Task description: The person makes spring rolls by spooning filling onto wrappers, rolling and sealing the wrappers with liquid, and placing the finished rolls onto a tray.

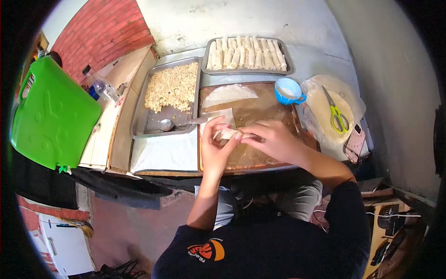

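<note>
Pinched in both hands, above the brown board (272, 109): a partly hidden whitish roll (226, 133). Around its left end, the curled fingers and thumb of the left hand (214, 142), drawn in close on it; at its right end, the bent fingers of the right hand (272, 138), narrow and closed on the wrapper. Just beyond the left hand, partly covered by it, a pale wrapper sheet (226, 114) on the board. Farther back on the same board, a cut wrapper piece (230, 95) with one curved edge.

To the left, a metal pan (139, 124) with chopped filling (171, 86) toward the far end and a spoon (166, 124) at the near end. Behind the board, a tray (248, 72) of finished rolls (246, 53), packed in two rows. At the board's far right corner, a blue cup (280, 96) with whitish contents. Farther right, round wrappers (323, 111) in clear plastic, with green-handled scissors (337, 117) on top; just beside, a phone (355, 143). At far left, a green container (58, 111) and a clear bottle (101, 87).
</note>
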Action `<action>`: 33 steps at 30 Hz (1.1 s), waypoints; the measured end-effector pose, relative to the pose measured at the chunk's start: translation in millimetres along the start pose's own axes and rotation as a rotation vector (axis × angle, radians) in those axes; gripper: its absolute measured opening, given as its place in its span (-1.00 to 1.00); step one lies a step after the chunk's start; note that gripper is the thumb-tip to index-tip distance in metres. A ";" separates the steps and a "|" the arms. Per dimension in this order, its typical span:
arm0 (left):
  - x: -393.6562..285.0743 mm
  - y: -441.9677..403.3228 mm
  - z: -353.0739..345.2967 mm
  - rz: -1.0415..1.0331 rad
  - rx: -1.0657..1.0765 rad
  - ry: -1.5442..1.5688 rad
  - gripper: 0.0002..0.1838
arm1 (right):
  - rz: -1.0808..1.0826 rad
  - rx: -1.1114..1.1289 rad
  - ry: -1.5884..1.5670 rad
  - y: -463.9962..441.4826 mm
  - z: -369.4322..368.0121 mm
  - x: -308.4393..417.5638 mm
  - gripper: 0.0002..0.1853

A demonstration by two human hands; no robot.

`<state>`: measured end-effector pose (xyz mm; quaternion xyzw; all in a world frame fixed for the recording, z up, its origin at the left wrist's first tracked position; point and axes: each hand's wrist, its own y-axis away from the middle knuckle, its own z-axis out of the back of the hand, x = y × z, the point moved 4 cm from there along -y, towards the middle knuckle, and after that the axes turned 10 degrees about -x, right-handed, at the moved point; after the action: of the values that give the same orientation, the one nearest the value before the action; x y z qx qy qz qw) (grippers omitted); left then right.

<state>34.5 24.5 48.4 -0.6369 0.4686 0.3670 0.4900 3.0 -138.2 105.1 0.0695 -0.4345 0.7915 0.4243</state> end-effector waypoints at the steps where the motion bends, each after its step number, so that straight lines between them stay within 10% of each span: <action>1: 2.6 -1.4 10.2 -0.062 -0.013 -0.038 -0.30 | -0.027 0.009 -0.004 -8.4 2.0 -0.3 -0.74; 4: -3.3 8.7 54.0 -0.208 -0.296 -0.219 -0.41 | -0.505 -0.054 -0.394 -37.2 11.4 -47.1 -0.80; 13: 39.6 11.2 131.5 -0.311 -0.614 -0.424 -0.65 | -0.926 -0.353 -0.243 -127.0 78.2 -350.8 -0.78; 19: 35.8 10.4 128.8 -0.272 -0.607 -0.499 -0.64 | -1.002 -0.127 0.284 -137.9 65.8 -395.8 -0.65; 22: 32.9 9.3 126.2 -0.254 -0.607 -0.532 -0.64 | -0.718 -0.121 0.842 -144.9 69.3 -376.2 -0.63; 25: 35.3 8.6 127.4 -0.246 -0.608 -0.563 -0.65 | -0.691 -0.191 0.807 -140.5 73.1 -347.8 -0.67; 30: 32.3 6.5 124.6 -0.242 -0.576 -0.550 -0.68 | -0.009 -0.373 0.592 -132.8 35.8 -200.0 -0.85; 33: 31.4 3.1 121.6 -0.246 -0.525 -0.612 -0.75 | 0.022 0.019 0.394 -93.0 -33.5 -122.9 -0.85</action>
<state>39.7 134.5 -12.1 -0.6531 0.1126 0.5847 0.4680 157.2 -163.8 84.2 -0.0876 -0.3362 0.7983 0.4919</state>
